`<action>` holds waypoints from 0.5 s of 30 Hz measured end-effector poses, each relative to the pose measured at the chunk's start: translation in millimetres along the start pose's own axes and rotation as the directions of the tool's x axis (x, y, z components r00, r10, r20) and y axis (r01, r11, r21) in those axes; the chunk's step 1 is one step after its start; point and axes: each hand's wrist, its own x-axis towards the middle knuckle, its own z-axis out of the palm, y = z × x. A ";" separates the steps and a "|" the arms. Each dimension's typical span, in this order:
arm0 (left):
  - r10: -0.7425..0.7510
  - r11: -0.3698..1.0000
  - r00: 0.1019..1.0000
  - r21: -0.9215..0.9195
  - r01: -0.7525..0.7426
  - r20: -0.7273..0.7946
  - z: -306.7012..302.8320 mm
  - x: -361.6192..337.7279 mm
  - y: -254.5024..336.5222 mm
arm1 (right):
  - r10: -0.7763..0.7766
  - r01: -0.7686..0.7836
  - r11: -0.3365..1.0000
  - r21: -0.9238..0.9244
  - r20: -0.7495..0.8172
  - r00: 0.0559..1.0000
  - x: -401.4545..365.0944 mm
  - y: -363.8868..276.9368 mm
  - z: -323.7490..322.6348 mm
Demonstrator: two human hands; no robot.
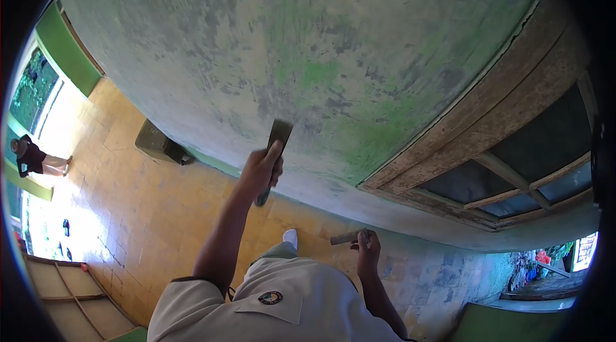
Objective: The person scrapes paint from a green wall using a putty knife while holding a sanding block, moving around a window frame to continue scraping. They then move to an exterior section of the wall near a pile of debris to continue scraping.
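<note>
My left hand is closed around the handle of a scraper. Its dark, flat blade points up at the wall, with the tip right by the worn surface, and the handle's end sticks out below my fist. Patches of green paint and grey scuffs cover that wall. Lower and to the right, my right hand pinches a flat, grey-brown rectangular piece, held out to the left in front of my white shirt. What this piece is, I cannot tell.
A worn wooden window frame with dark panes borders the wall on the right. Along the wall's foot at left sits a dark green box-like object. Yellow tiles cover the floor. A person stands by the bright opening far left.
</note>
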 end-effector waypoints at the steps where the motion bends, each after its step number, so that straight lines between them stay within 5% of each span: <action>1: 0.117 0.990 0.993 0.080 -0.119 0.028 7.4 19.6 22.2 | 0.011 -0.011 1.000 0.000 0.015 1.000 1.9 0.2 2.5; 2: 0.234 0.958 0.970 0.154 -0.241 0.063 10.1 28.7 34.8 | 0.020 -0.019 1.000 -0.002 0.032 0.999 2.8 0.8 4.9; 5: 0.221 0.942 0.969 0.232 -0.242 0.113 6.8 28.2 48.5 | 0.008 -0.008 1.000 -0.006 0.055 0.998 11.3 -0.5 16.2; 12: 0.056 0.992 0.988 0.106 -0.072 0.141 -7.3 -0.5 -0.9 | 0.003 -0.003 1.000 -0.013 0.055 0.998 22.0 -7.6 43.7; 15: 0.133 0.975 0.979 0.157 -0.158 0.157 -9.1 14.6 19.1 | -0.009 0.010 1.000 -0.008 0.071 0.997 25.1 -10.2 54.1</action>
